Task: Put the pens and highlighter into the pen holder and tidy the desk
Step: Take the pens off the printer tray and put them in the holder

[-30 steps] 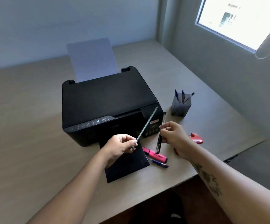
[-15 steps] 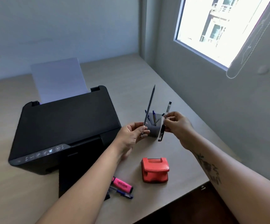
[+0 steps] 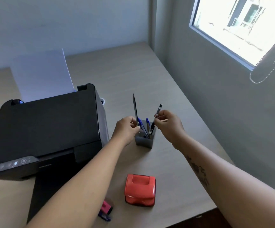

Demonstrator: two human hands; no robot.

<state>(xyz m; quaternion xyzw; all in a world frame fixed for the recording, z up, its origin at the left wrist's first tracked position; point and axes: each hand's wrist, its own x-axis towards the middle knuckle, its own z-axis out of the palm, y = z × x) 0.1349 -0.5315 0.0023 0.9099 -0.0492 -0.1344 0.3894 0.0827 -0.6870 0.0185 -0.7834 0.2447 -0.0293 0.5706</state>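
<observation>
While the grey square pen holder stands near the surface's right edge, the left hand pinches a slim dark pencil upright at its rim. The right hand grips a black pen, tip inside. A pink highlighter and blue pen lie at the near edge.

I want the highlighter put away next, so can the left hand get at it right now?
Probably not yet: the left hand is holding a pencil at the holder, and the highlighter lies partly under that forearm.
</observation>
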